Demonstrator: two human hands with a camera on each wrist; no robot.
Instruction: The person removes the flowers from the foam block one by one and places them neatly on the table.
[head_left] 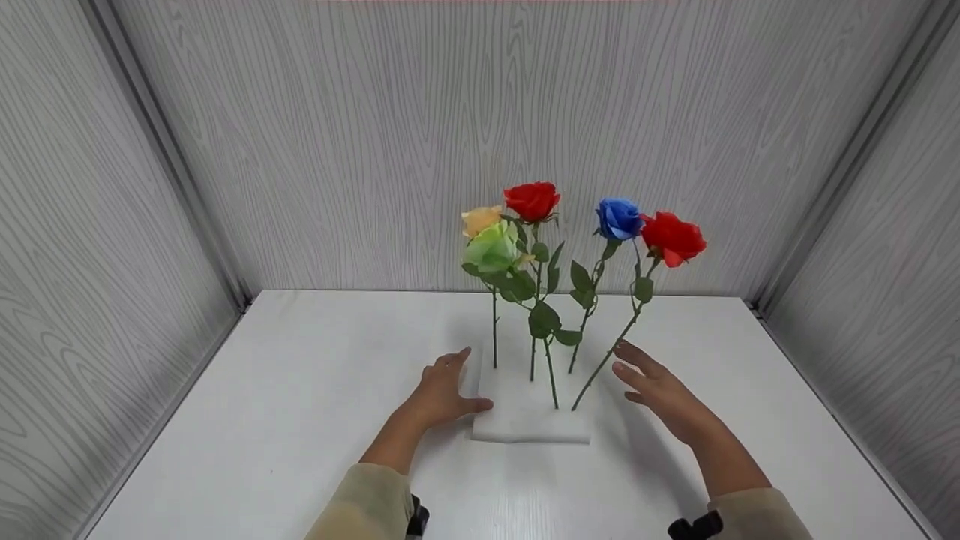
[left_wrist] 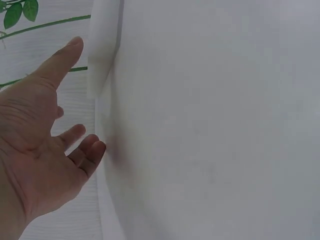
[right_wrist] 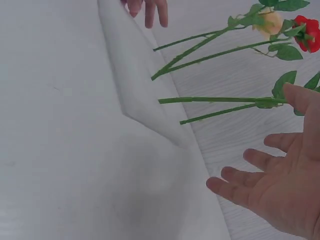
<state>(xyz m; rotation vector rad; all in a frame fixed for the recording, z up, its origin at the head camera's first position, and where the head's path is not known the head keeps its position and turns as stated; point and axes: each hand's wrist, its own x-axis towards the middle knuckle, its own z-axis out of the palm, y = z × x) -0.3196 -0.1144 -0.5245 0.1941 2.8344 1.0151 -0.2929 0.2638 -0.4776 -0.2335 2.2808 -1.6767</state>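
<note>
A white foam block (head_left: 531, 431) lies on the table with several artificial roses standing in it. The yellow rose (head_left: 478, 219) and green rose (head_left: 493, 247) are on the left, with a red rose (head_left: 532, 201) behind them. A blue rose (head_left: 619, 218) and another red rose (head_left: 673, 238) lean to the right. My left hand (head_left: 441, 394) is at the block's left side, thumb and fingers spread, thumb near its edge. To the right of the block, my right hand (head_left: 664, 397) is held with fingers apart, near the leaning red rose's stem. Neither hand grips anything.
The white table (head_left: 315, 375) is enclosed by a wood-grain back panel (head_left: 360, 150) and side panels, a left one (head_left: 90, 262) and a right one (head_left: 885, 247). Dark straps (head_left: 696, 526) show at the sleeve cuffs.
</note>
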